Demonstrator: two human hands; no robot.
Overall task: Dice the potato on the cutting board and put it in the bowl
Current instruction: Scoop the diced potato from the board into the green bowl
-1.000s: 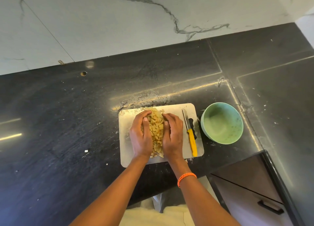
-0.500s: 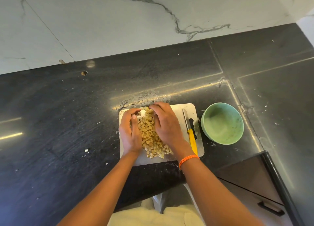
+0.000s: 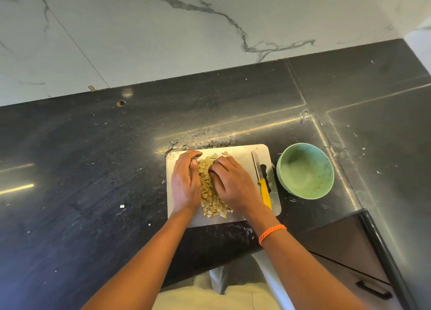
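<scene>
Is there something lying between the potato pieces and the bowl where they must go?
Yes. The knife lies on the cutting board, between the diced potato and the bowl. The right hand also rests on that side of the pile.

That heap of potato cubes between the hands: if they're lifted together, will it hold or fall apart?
Probably it falls apart: the diced potato is many small loose cubes, some already strayed at the pile's far end. The left hand and right hand flank it, so cupping may carry most. Cut faces look moist, possibly sticky.
</scene>
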